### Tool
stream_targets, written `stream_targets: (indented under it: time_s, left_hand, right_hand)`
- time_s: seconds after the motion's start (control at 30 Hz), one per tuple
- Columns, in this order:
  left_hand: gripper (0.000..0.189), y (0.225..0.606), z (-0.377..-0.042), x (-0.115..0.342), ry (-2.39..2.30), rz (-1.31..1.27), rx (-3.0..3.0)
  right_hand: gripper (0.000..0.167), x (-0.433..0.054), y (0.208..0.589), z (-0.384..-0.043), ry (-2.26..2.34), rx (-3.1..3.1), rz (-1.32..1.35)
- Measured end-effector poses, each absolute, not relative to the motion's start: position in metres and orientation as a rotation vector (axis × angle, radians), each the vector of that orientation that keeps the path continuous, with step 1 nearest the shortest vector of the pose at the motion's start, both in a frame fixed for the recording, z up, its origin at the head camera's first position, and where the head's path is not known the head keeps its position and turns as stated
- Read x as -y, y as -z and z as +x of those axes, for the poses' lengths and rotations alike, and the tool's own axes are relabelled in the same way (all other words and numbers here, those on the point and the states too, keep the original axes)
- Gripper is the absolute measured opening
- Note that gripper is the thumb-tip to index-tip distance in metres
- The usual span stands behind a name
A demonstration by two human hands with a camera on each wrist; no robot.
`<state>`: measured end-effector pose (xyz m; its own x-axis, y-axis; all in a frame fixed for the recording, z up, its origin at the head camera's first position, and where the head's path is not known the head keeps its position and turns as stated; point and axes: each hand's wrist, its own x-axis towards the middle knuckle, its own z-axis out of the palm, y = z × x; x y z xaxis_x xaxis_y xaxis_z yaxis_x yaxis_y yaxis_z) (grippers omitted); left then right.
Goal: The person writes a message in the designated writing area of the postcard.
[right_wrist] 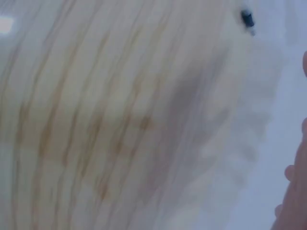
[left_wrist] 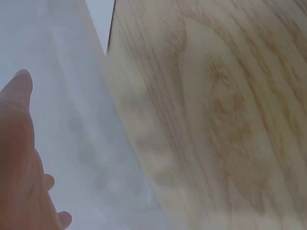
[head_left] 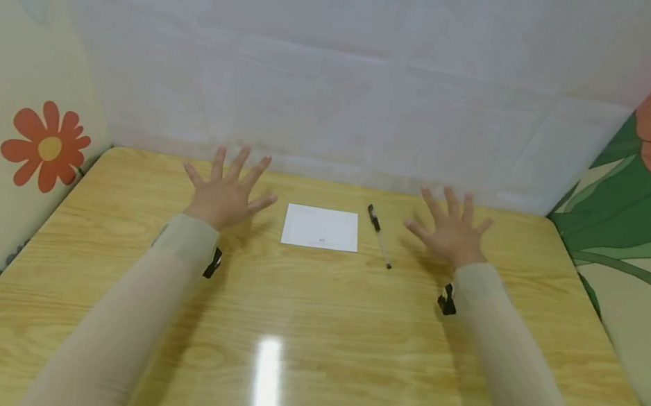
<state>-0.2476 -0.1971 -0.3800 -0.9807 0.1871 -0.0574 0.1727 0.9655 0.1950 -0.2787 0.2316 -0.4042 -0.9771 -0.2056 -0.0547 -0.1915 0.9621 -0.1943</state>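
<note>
In the head view, my left hand (head_left: 221, 198) is spread with straight fingers left of a white sheet of paper (head_left: 321, 229) and holds nothing. On the other side, my right hand (head_left: 452, 232) is also spread and holds nothing, to the right of a pen (head_left: 380, 236). The pen lies slanted beside the paper, its black-capped end toward the back. Small dark print shows near the paper's front edge. A corner of the paper (left_wrist: 101, 21) enters the left wrist view at the top. One dark end of the pen (right_wrist: 247, 19) shows in the right wrist view.
The wooden table (head_left: 333, 323) carries a bright light reflection near the front. A white cloth (head_left: 340, 107) hangs behind its back edge. Flower-patterned walls (head_left: 49, 148) flank both sides. Black straps (head_left: 213, 263) show at both sleeved wrists.
</note>
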Motion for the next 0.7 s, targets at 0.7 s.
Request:
stream_targets:
  time_s: [0.7]
  left_hand:
    - [0.078,0.381,-0.226,0.181,-0.548,0.292,-3.070]
  right_hand:
    - [0.087,-0.201,0.410,-0.258,0.715,-3.073,-0.442]
